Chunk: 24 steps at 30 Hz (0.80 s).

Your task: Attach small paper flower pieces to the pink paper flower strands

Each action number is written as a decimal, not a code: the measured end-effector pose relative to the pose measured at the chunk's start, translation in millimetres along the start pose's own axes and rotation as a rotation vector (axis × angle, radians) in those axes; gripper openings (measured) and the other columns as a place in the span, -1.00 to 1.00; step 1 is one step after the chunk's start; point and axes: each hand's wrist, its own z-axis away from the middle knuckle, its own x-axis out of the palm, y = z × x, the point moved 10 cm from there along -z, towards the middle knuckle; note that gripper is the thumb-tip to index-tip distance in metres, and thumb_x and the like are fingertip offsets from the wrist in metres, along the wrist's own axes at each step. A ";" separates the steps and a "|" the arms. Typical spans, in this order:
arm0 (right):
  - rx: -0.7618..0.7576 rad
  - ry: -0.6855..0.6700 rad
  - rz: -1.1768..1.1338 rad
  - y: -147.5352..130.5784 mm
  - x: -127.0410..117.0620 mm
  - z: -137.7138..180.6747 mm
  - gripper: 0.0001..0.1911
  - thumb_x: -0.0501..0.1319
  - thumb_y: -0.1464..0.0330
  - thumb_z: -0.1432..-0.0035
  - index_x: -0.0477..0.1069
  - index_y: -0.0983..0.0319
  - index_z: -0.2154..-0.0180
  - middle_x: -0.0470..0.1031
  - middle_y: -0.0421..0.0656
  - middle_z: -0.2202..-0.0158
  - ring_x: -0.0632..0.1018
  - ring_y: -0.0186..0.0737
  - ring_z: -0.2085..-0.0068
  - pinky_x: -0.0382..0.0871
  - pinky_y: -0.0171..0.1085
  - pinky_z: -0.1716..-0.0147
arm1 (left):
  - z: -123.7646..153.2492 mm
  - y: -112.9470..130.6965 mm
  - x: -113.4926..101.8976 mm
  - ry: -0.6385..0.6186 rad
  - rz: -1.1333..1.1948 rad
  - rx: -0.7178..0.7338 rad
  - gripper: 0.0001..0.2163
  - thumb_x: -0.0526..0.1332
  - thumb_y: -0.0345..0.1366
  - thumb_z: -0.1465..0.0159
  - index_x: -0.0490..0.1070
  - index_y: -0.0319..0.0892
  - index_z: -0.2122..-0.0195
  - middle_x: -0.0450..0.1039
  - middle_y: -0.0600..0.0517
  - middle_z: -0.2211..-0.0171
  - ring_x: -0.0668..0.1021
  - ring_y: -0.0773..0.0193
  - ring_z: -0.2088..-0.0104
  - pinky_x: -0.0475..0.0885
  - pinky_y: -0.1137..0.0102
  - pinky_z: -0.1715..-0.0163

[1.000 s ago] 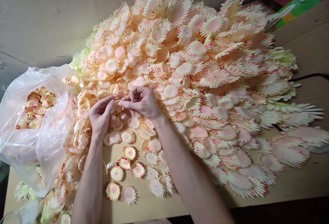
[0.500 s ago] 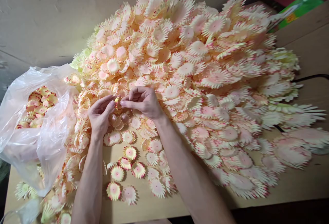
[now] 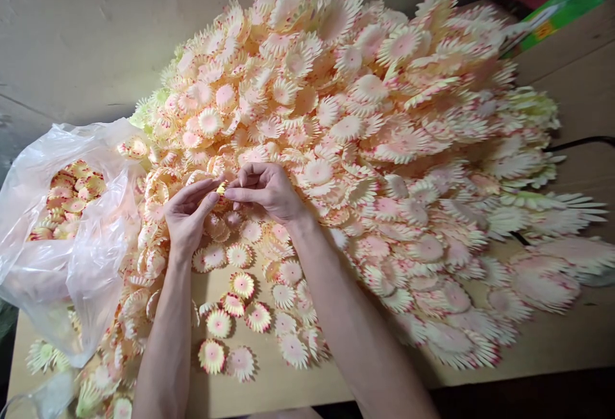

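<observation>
- The left hand (image 3: 186,217) has its thumb and fingers drawn close together, with a small yellow piece (image 3: 221,189) pinched at their tips.
- The right hand (image 3: 263,191) meets it from the other side, fingers curled and thumb nearly against them; whether it also grips the piece I cannot tell (the tips are tiny here).
- The piece sits between the 2 hands' fingertips, in front of the lower left part of a big pile (image 3: 346,127) of pale, fringed discs with pink edges.
- Several loose discs (image 3: 218,324) lie on the table (image 3: 269,396) between the 2 forearms.
- At the left, a clear bag (image 3: 96,271) shows more discs through its opening.
- Behind the pile stands a pale wall (image 3: 96,41).
- At the upper right are a green packet (image 3: 560,18) and, lower, a black cable (image 3: 583,141).
</observation>
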 end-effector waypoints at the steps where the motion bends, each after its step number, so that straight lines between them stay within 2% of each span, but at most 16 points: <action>1: 0.001 -0.001 -0.010 0.2 0.1 -0.2 -0.59 0.55 0.33 0.24 0.32 0.25 0.52 0.60 -0.21 0.43 0.52 -0.39 0.55 0.49 -0.33 0.51 | 0.0 0.2 -0.3 0.003 -0.006 0.001 -0.77 0.46 -0.36 -0.10 0.62 -0.08 0.19 0.67 -0.01 0.17 0.68 0.17 0.10 0.61 0.34 0.06; 9: -0.001 0.017 -0.040 0.3 -2.6 -1.9 -0.55 0.55 0.37 0.27 0.27 0.24 0.52 0.62 -0.22 0.44 0.50 -0.41 0.58 0.44 -0.38 0.58 | 0.6 -0.4 3.7 -0.018 -0.029 -0.010 -0.78 0.44 -0.32 -0.12 0.61 -0.07 0.18 0.67 -0.02 0.16 0.68 0.16 0.11 0.60 0.29 0.04; 17: -0.030 0.057 0.008 -0.4 -6.5 -2.5 -0.47 0.55 0.34 0.28 0.15 0.22 0.54 0.62 -0.20 0.45 0.51 -0.40 0.57 0.37 -0.41 0.62 | -0.7 -0.8 0.6 -0.001 -0.137 -0.012 -0.79 0.43 -0.26 -0.14 0.63 -0.10 0.19 0.67 -0.03 0.20 0.68 0.24 0.17 0.59 0.40 0.13; 24: -0.021 0.023 0.070 -1.3 -1.1 -1.8 -0.44 0.54 0.28 0.25 0.11 0.20 0.54 0.63 -0.18 0.45 0.45 -0.43 0.62 0.32 -0.41 0.65 | -0.6 -1.4 -7.8 0.094 -0.188 0.008 -0.73 0.53 -0.28 0.06 0.62 -0.15 0.31 0.67 0.01 0.32 0.68 0.27 0.34 0.62 0.40 0.27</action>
